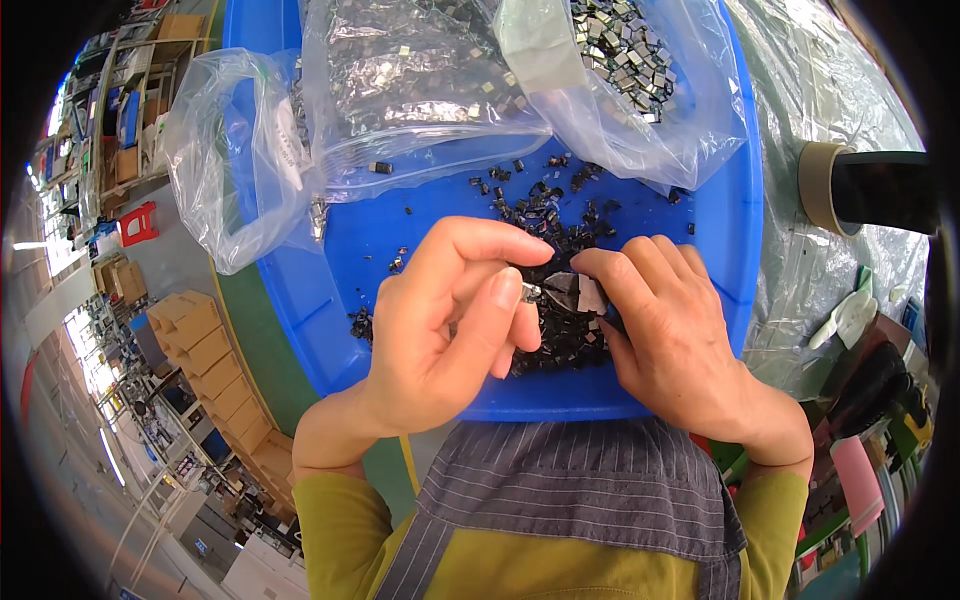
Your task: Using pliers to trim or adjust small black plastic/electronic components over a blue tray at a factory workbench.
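My left hand (445,320) hovers over the near part of a blue plastic tray (310,300), fingers curled. A small shiny metal part (531,292) shows at its thumb and fingertips. My right hand (670,335) is closed, thumb and fingers around a small dark piece with a flat greyish face (590,295); the fingers partly hide it. Beneath both hands lies a loose pile of small black parts (560,345), which spreads toward the tray's middle.
Clear plastic bags (400,80) of small dark and silvery parts (620,55) fill the tray's far side. An empty-looking clear bag (230,160) hangs over its left edge. To the right are a tape roll (822,188) and plastic sheeting (790,110); cardboard bins (215,375) stand left.
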